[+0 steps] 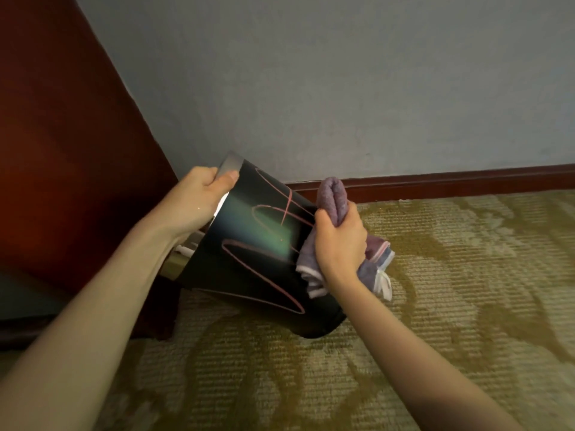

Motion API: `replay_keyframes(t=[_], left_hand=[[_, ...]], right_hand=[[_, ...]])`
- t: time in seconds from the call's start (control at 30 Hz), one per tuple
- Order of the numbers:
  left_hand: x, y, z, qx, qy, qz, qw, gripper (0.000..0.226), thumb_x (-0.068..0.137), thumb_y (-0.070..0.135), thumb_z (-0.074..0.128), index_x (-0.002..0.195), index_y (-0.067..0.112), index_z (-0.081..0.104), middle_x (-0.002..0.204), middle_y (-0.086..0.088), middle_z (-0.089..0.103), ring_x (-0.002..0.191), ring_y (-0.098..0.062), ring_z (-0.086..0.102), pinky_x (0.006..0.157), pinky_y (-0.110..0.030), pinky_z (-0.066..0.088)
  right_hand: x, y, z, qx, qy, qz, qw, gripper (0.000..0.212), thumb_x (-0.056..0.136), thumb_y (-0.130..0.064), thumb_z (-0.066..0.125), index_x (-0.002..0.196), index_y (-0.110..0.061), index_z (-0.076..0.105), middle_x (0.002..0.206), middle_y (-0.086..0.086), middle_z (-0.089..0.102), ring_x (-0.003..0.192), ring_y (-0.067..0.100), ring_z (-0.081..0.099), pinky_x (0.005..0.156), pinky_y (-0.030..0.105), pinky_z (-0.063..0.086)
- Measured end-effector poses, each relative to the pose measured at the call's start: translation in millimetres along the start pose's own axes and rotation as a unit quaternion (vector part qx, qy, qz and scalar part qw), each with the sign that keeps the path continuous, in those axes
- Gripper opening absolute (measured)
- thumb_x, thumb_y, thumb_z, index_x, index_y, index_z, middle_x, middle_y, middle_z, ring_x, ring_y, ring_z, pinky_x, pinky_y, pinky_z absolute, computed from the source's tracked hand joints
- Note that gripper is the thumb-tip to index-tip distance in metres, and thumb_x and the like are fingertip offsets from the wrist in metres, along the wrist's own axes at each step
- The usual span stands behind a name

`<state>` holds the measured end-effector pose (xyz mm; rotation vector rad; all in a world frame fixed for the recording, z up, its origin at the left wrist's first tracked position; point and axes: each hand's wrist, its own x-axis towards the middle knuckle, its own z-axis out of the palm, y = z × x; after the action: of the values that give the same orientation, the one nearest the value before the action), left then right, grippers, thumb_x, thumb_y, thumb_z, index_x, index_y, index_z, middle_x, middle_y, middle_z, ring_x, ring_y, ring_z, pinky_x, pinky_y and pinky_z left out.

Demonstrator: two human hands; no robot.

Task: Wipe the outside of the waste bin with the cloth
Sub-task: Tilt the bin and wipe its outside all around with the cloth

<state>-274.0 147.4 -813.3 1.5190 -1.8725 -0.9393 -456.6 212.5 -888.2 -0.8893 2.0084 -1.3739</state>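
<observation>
A black waste bin [249, 262] with pink scribbled lines and a silver rim is tipped to the left, its base resting on the carpet. My left hand [196, 203] grips the silver rim at the top, thumb on the outside. My right hand [339, 241] is closed around a bunched purple cloth [333, 197] with pale edging. The cloth is pressed against the bin's right side. Folds of cloth stick out above and below my fist. The bin's opening faces away to the left and is hidden.
A dark red wooden furniture panel [62, 150] stands at the left, close behind the bin. A grey wall [342, 88] with a dark red skirting board [451, 181] runs behind. Patterned beige carpet [435, 290] covers the floor. Small pale items [183, 253] lie behind the bin.
</observation>
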Motion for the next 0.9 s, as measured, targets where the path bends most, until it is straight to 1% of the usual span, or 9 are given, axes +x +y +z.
replay_keyframes(t=[0.07, 0.1, 0.23, 0.3, 0.47, 0.63, 0.7, 0.8, 0.9], left_hand=[[-4, 2, 0, -0.011, -0.008, 0.003, 1.0, 0.043, 0.099, 0.036, 0.042, 0.099, 0.0, 0.065, 0.098, -0.027, 0.068, 0.089, -0.039, 0.066, 0.085, -0.051, 0.05], [-7, 3, 0, -0.015, -0.012, 0.004, 1.0, 0.045, 0.099, 0.036, 0.041, 0.1, -0.003, 0.064, 0.101, -0.031, 0.066, 0.094, -0.043, 0.064, 0.088, -0.055, 0.048], [-18, 3, 2, -0.021, -0.011, 0.028, 0.999, 0.043, 0.1, 0.032, 0.042, 0.097, -0.005, 0.063, 0.099, -0.032, 0.066, 0.094, -0.044, 0.064, 0.088, -0.059, 0.047], [-23, 3, 5, -0.021, -0.01, 0.032, 0.999, 0.049, 0.097, 0.038, 0.041, 0.097, -0.008, 0.06, 0.099, -0.036, 0.062, 0.093, -0.048, 0.062, 0.086, -0.061, 0.046], [-19, 3, 7, -0.006, 0.024, 0.021, 0.999, 0.053, 0.097, 0.037, 0.041, 0.097, -0.013, 0.058, 0.099, -0.038, 0.061, 0.091, -0.048, 0.062, 0.082, -0.059, 0.047], [-9, 4, 6, 0.027, 0.046, 0.002, 0.999, 0.054, 0.098, 0.037, 0.041, 0.094, -0.014, 0.058, 0.094, -0.037, 0.062, 0.085, -0.047, 0.062, 0.077, -0.057, 0.048], [-4, 6, 7, 0.04, 0.05, -0.008, 0.998, 0.055, 0.097, 0.038, 0.042, 0.089, -0.014, 0.057, 0.079, -0.034, 0.058, 0.071, -0.043, 0.058, 0.068, -0.052, 0.046], [4, 8, 8, 0.055, 0.06, -0.019, 0.997, 0.048, 0.097, 0.037, 0.044, 0.071, -0.002, 0.052, 0.062, -0.011, 0.045, 0.059, -0.024, 0.045, 0.06, -0.038, 0.034], [6, 9, 8, 0.06, 0.064, -0.022, 0.996, 0.048, 0.097, 0.037, 0.045, 0.072, -0.003, 0.055, 0.065, -0.012, 0.049, 0.061, -0.027, 0.05, 0.06, -0.039, 0.036]], right_hand=[[16, -6, 1, -0.018, -0.018, 0.025, 0.999, 0.018, 0.081, -0.036, 0.055, 0.094, -0.023, 0.055, 0.086, -0.003, 0.059, 0.091, 0.027, 0.058, 0.077, 0.033, 0.036], [25, -8, 1, -0.029, -0.031, 0.037, 0.998, 0.021, 0.082, -0.037, 0.056, 0.096, -0.022, 0.057, 0.089, 0.0, 0.059, 0.093, 0.028, 0.057, 0.078, 0.033, 0.034], [55, -14, 3, -0.059, -0.084, 0.083, 0.991, 0.046, 0.081, -0.039, 0.058, 0.118, -0.011, 0.061, 0.117, 0.015, 0.064, 0.107, 0.036, 0.058, 0.095, 0.042, 0.043], [61, -16, 3, -0.058, -0.103, 0.097, 0.988, 0.05, 0.08, -0.039, 0.06, 0.121, -0.01, 0.061, 0.121, 0.017, 0.063, 0.109, 0.037, 0.058, 0.098, 0.047, 0.044], [59, -14, 6, -0.047, -0.087, 0.086, 0.991, 0.05, 0.081, -0.04, 0.058, 0.122, -0.011, 0.059, 0.122, 0.016, 0.063, 0.111, 0.037, 0.057, 0.098, 0.045, 0.042], [37, -14, 8, -0.04, -0.038, 0.039, 0.998, 0.028, 0.083, -0.039, 0.055, 0.103, -0.019, 0.058, 0.111, 0.012, 0.065, 0.105, 0.035, 0.057, 0.083, 0.038, 0.036], [21, -13, 8, -0.021, -0.014, 0.012, 1.0, 0.022, 0.081, -0.039, 0.054, 0.094, -0.021, 0.052, 0.105, 0.009, 0.066, 0.101, 0.033, 0.058, 0.085, 0.039, 0.041], [-6, -12, 10, 0.021, 0.0, -0.032, 0.999, 0.044, 0.075, -0.043, 0.05, 0.113, -0.022, 0.057, 0.111, 0.001, 0.066, 0.105, 0.025, 0.059, 0.097, 0.047, 0.042], [-30, -8, 13, 0.023, 0.016, -0.078, 0.997, 0.061, 0.075, -0.041, 0.051, 0.133, -0.022, 0.05, 0.129, 0.0, 0.059, 0.119, 0.02, 0.052, 0.105, 0.048, 0.036]])
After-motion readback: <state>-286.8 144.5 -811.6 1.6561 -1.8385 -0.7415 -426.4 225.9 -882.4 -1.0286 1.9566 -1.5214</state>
